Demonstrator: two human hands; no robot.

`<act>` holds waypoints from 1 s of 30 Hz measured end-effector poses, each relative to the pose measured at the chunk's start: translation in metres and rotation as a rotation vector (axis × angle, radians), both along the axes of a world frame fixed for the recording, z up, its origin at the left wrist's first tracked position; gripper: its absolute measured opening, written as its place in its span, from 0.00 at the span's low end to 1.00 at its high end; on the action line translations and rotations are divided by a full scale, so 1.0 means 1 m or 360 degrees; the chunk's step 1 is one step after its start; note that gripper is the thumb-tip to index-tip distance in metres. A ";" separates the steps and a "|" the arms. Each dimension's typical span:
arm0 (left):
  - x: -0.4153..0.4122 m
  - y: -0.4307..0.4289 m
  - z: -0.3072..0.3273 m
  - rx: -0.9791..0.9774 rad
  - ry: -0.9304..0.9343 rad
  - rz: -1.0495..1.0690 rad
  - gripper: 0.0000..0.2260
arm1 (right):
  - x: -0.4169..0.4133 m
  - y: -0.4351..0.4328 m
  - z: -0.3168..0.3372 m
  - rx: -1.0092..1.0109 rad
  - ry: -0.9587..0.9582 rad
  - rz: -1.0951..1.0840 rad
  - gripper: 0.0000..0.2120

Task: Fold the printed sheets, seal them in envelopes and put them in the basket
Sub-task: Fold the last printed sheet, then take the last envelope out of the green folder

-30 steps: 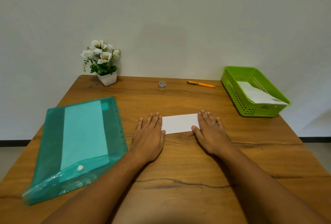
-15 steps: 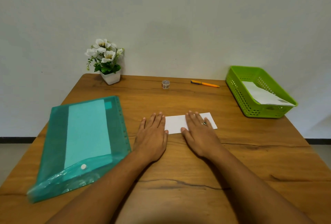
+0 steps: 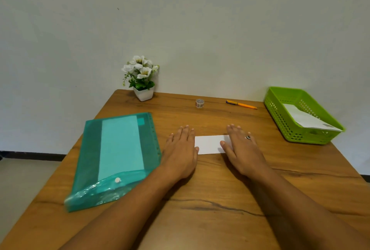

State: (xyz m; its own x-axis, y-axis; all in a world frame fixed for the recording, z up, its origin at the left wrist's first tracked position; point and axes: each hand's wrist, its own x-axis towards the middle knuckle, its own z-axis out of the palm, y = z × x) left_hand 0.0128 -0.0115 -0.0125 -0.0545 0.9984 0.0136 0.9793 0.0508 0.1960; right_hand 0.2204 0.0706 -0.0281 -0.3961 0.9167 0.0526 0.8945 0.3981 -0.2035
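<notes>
A folded white sheet [image 3: 209, 144] lies flat on the wooden table [image 3: 220, 189], in the middle. My left hand [image 3: 181, 149] presses flat on its left end with straight fingers. My right hand [image 3: 241, 149], wearing a ring, lies flat over its right end, which is hidden under the palm. At the right edge of the table stands a green basket [image 3: 280, 117] with a white envelope [image 3: 308, 120] inside.
A teal plastic folder [image 3: 118, 157] holding paper lies on the left of the table. At the back stand a white flower pot [image 3: 143, 81], a small tape roll [image 3: 199, 103] and an orange pen [image 3: 241, 104]. A wall rises behind.
My right hand slid left along the sheet half a second ago, then back right to cover its right end. My left hand stayed on the left end.
</notes>
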 end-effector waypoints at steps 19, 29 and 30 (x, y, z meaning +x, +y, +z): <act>-0.186 -0.146 0.020 -0.0127 -0.0364 0.0500 0.17 | -0.213 -0.089 0.040 -0.0550 0.0212 0.1127 0.14; -0.184 -0.179 0.006 -0.0170 -0.0533 0.0262 0.13 | -0.203 -0.082 0.030 -0.0515 0.0132 0.1170 0.20; -0.183 -0.182 0.000 -0.0074 -0.0493 0.0267 0.18 | -0.202 -0.085 0.029 -0.0485 0.0088 0.1198 0.22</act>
